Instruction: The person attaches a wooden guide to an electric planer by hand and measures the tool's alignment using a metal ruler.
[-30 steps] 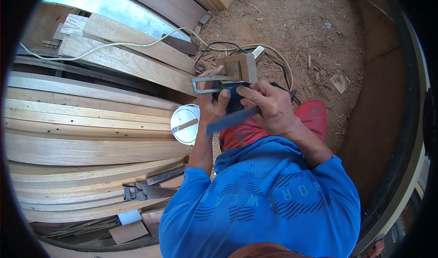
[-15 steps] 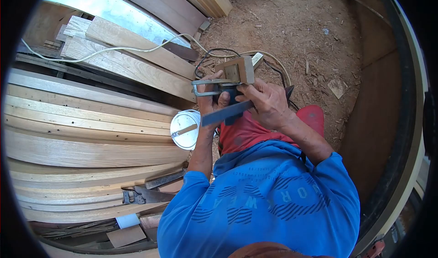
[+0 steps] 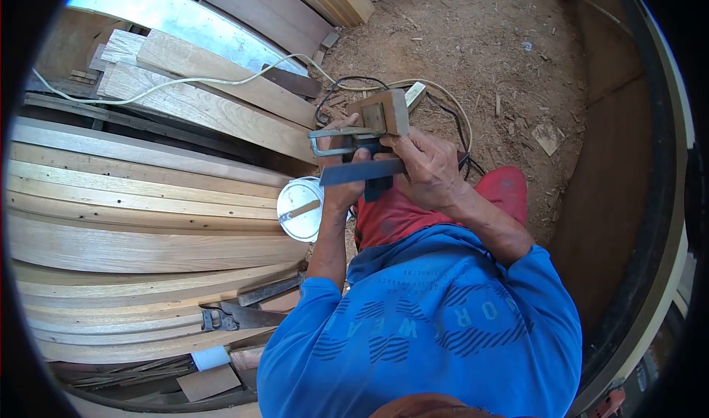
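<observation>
A flat dark metal blade [image 3: 362,171] is gripped at its right end by my right hand [image 3: 432,168], whose fingers are closed. My left hand [image 3: 341,168] wraps round a dark blue tool [image 3: 379,187] that is partly hidden between the hands. Above it sits a brown wooden block [image 3: 397,111] with a smaller piece of wood on its face. A metal clamp [image 3: 329,142] reaches from the left onto this block. The blade crosses in front of my left hand, just below the clamp.
Long planks [image 3: 155,237] lie on the left, with a handsaw [image 3: 236,317] on them. A white bucket [image 3: 301,224] stands beside my left forearm. A pale cable [image 3: 177,82] crosses boards and floor. Wood shavings cover the ground [image 3: 473,41]; a brown panel [image 3: 609,167] curves along the right.
The blade has swung from a slant to nearly level, and its free end has shifted left and up over my left hand. My right hand has moved slightly left.
</observation>
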{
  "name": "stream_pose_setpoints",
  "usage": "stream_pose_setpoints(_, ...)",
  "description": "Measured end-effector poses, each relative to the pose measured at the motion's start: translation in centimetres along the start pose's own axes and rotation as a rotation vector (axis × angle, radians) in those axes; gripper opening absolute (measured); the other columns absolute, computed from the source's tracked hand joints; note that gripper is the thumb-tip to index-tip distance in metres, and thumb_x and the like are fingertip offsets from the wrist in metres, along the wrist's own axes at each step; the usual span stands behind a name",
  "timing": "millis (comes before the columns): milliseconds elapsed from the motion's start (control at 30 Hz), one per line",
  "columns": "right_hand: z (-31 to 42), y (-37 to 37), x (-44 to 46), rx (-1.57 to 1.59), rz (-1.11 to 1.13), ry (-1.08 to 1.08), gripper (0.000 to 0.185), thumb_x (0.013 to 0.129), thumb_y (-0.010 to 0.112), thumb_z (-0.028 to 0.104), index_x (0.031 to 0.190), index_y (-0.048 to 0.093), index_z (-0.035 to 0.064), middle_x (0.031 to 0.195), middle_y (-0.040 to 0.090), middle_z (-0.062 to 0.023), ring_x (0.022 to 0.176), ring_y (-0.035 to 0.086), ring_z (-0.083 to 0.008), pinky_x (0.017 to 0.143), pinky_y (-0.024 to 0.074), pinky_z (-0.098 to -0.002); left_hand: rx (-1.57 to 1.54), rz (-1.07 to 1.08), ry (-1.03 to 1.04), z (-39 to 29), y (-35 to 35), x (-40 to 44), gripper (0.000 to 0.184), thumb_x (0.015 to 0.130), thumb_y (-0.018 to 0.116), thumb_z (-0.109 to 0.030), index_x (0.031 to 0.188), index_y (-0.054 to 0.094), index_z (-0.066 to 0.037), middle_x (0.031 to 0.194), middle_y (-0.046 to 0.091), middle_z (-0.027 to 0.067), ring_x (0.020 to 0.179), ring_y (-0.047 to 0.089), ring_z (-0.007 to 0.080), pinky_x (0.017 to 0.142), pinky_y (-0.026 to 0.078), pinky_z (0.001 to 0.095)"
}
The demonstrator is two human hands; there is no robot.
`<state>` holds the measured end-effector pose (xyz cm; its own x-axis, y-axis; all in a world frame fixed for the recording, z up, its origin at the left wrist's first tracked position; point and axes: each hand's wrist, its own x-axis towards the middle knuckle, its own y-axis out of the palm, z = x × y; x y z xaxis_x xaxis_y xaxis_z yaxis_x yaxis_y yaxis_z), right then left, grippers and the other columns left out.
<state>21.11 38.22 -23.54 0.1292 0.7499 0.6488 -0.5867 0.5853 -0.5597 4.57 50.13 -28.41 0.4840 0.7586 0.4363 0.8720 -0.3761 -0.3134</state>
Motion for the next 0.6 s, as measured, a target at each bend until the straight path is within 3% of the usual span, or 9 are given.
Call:
stream_pose_setpoints(167,0.9,-3.0,-2.0,0.106,0.084,0.046,0.040,0.077,0.085,0.010,0.113,0.069,0.0060,0.090,0.072,-0.0124,0.076,0.074,-0.0322,0.064,0.0593,-0.0423,0.027,0.038,0.065,0.4,-1.4,-1.2,0.075,0.097,0.066,-0.063,0.143,0.063,-0.004,0.134,0.055,0.0207,0.125,0.052,0.0362,0.107,0.042,0.0507)
stream_pose_setpoints(267,-1.0,-5.2,-4.7,0.199,-0.003,0.215,0.035,0.083,0.085,0.013,0.113,0.068,0.0059,0.082,0.070,-0.0129,0.064,0.070,-0.0298,0.061,0.0560,-0.0412,0.094,0.060,0.097,0.6,-3.2,-2.0,0.081,0.094,0.063,-0.069,0.140,0.065,-0.003,0.134,0.057,0.0208,0.125,0.051,0.0359,0.108,0.040,0.0509)
stream_pose_setpoints(367,-4.7,-6.1,-7.9,0.072,0.179,0.748,0.028,0.093,0.079,0.019,0.112,0.064,0.0051,0.082,0.065,-0.0093,0.064,0.062,-0.0214,0.061,0.0508,-0.0357,0.111,0.086,0.041,0.8,-5.4,-3.4,0.090,0.091,0.057,-0.077,0.140,0.064,-0.002,0.132,0.058,0.0210,0.125,0.052,0.0356,0.108,0.040,0.0513)
stream_pose_setpoints(433,-7.5,-4.8,-11.9,0.133,0.080,0.821,0.025,0.100,0.072,0.023,0.111,0.061,0.0048,0.083,0.059,-0.0061,0.068,0.055,-0.0173,0.063,0.0476,-0.0340,0.069,0.081,-0.116,2.9,-7.2,-5.7,0.090,0.091,0.057,-0.075,0.141,0.063,-0.001,0.132,0.057,0.0213,0.126,0.052,0.0359,0.108,0.041,0.0525)
stream_pose_setpoints(500,-8.1,-3.7,-12.5,0.244,-0.091,0.766,0.023,0.109,0.060,0.027,0.113,0.056,0.0046,0.085,0.051,-0.0024,0.077,0.049,-0.0125,0.067,0.0452,-0.0331,0.125,0.096,0.074,0.9,-7.4,-4.3,0.088,0.089,0.059,-0.072,0.141,0.062,-0.001,0.129,0.060,0.0204,0.125,0.055,0.0371,0.110,0.042,0.0549)
stream_pose_setpoints(567,-8.0,-3.9,-12.4,0.437,-0.035,0.839,0.022,0.111,0.055,0.026,0.115,0.056,0.0042,0.084,0.050,-0.0021,0.076,0.048,-0.0126,0.068,0.0457,-0.0343,0.233,0.121,0.221,0.4,-8.0,-4.0,0.086,0.088,0.061,-0.070,0.140,0.061,-0.002,0.125,0.062,0.0195,0.123,0.057,0.0381,0.112,0.043,0.0566)
stream_pose_setpoints(600,-7.9,-4.4,-12.1,0.525,-0.009,0.875,0.022,0.112,0.052,0.025,0.116,0.057,0.0040,0.084,0.049,-0.0019,0.076,0.048,-0.0127,0.069,0.0460,-0.0349,0.325,0.143,0.237,3.8,-9.0,-5.5,0.077,0.087,0.065,-0.061,0.138,0.062,-0.004,0.124,0.063,0.0178,0.122,0.058,0.0375,0.112,0.044,0.0562)
